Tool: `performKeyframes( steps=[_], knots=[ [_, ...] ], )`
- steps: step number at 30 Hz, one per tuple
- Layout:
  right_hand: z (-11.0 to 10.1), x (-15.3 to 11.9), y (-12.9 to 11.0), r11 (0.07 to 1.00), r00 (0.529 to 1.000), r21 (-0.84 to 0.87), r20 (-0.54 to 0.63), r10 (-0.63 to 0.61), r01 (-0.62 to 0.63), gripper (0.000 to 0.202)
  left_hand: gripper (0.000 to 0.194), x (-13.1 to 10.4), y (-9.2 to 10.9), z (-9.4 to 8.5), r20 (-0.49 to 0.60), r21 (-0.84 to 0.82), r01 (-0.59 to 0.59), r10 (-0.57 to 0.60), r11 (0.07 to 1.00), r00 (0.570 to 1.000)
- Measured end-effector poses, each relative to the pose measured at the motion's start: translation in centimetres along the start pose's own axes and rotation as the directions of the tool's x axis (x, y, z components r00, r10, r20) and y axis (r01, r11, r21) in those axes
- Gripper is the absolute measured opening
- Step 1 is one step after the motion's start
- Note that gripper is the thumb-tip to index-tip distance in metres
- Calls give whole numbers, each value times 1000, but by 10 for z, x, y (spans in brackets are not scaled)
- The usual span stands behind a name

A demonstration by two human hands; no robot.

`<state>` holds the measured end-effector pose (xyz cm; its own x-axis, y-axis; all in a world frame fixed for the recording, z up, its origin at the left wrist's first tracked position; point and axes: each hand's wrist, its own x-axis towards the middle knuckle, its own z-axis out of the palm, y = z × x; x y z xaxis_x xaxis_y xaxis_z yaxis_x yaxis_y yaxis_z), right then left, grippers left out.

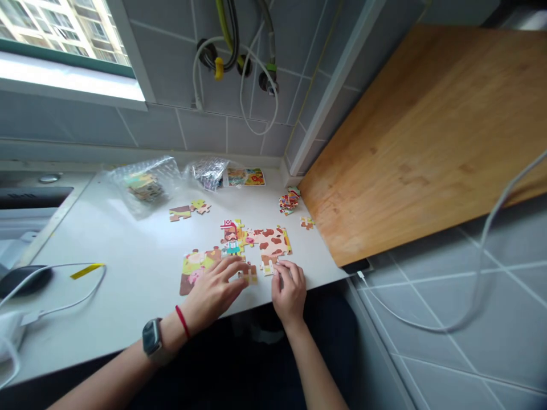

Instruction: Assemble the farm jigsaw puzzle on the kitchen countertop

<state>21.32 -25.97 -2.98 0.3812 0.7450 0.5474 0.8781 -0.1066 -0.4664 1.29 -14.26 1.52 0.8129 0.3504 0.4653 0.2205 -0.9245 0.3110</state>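
Observation:
On the white counter (141, 245) lies a partly joined jigsaw: a cow-spotted section (273, 241), a figure in teal under a red barn piece (231, 242), and a pink and green section (194, 265) at left. My left hand (220, 285), with a watch and red string at the wrist, lies over the lower edge of the left section. Its fingers bend around a brown piece (251, 274). My right hand (289, 287) is closed at the cow section's bottom edge, fingertips on a pale piece (268, 264); whether it grips that piece is too small to tell.
Behind are loose pieces (180, 213), a plastic bag of pieces (147, 188), a crinkled bag (208, 172) and a picture card (245, 176). A piece pile (289, 201) sits near the leaning wooden board (410, 142). Cables and a black mouse-like object (26, 281) lie left.

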Motion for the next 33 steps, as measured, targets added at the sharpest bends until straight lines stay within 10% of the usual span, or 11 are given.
performKeyframes(
  steps=[5, 20, 33],
  knots=[
    [-3, -1, 0, 1000, 1000, 4, 16, -7, 7, 23, 16, -30, 5, 13, 44, -4, 39, -39, 999, 998],
    [-16, -1, 8, 992, 986, 119, 155, -54, 36, 31, 39, -16, 1, 16, -36, -24, 225, -226, 974, 973],
    [-59, 23, 73, 923, 988, 373, 149, 38, -92, 25, 26, 67, 36, 66, 44, -110, 161, -157, 981, 987]
  ],
)
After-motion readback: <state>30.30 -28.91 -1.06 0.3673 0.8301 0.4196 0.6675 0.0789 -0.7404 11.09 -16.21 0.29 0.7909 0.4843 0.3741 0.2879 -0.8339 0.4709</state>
